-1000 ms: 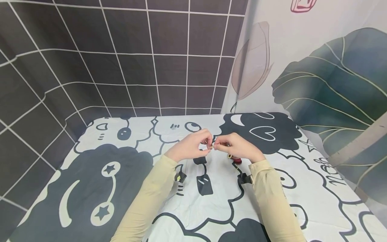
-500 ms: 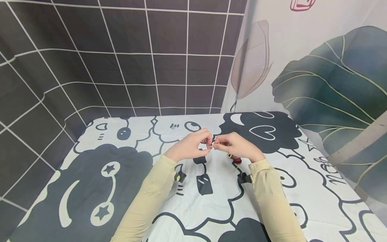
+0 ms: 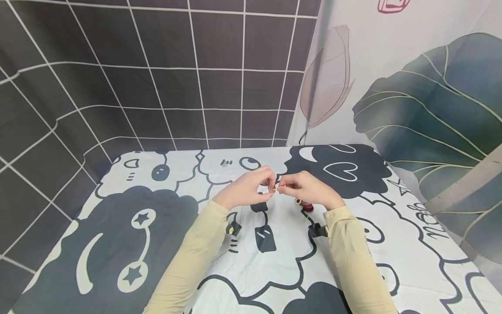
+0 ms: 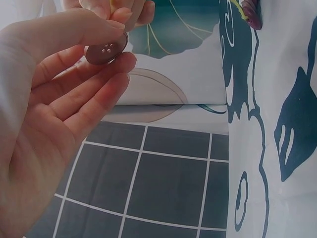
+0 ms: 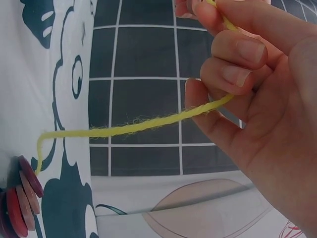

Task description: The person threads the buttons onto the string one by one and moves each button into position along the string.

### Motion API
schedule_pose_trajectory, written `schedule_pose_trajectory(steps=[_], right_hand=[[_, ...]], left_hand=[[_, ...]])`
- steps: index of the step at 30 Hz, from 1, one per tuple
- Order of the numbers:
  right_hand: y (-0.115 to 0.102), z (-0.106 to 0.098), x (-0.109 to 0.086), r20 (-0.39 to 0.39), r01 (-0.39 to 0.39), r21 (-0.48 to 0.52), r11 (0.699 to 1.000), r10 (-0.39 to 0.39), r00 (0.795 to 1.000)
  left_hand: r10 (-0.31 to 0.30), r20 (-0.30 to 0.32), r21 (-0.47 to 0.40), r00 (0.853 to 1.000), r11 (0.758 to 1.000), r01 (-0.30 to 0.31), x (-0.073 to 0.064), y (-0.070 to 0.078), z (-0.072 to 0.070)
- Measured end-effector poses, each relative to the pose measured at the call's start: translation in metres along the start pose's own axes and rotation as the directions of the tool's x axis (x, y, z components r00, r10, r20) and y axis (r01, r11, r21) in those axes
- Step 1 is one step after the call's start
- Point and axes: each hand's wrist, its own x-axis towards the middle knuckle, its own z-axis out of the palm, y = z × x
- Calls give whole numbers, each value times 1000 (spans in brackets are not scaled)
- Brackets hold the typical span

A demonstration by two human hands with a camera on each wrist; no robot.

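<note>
My left hand (image 3: 251,187) pinches a round brown button (image 4: 106,50) with small holes between thumb and fingers, raised over the cloth. Close beside it, fingertips right by the button, my right hand (image 3: 307,189) pinches a length of yellow yarn (image 5: 148,121). From between the right fingers the yarn runs down to several red, dark red and pinkish buttons (image 5: 20,203), standing side by side in a row. In the head view those red buttons (image 3: 307,207) show just below the right hand. The yarn's tip is partly hidden by the fingers.
A white cloth (image 3: 266,272) with dark cartoon prints covers the work surface. Beside the left sleeve, a small yellow bit (image 3: 231,231) shows on a dark patch. A dark gridded curtain (image 3: 219,87) hangs behind, and a leaf-printed curtain (image 3: 431,109) at the right.
</note>
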Motion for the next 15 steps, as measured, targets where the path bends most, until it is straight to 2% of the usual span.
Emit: schedule_pose_trajectory(steps=[6,15], right_hand=[[-1,0,1,-2,0,-3,1000,0,1000],[0,-2,-1,9,-9,11,1000,9,1000]], left_hand=[[11,3,5,1000,1000,-11,1,0,1],[-9,18,2,1000,1000,9,1,0,2]])
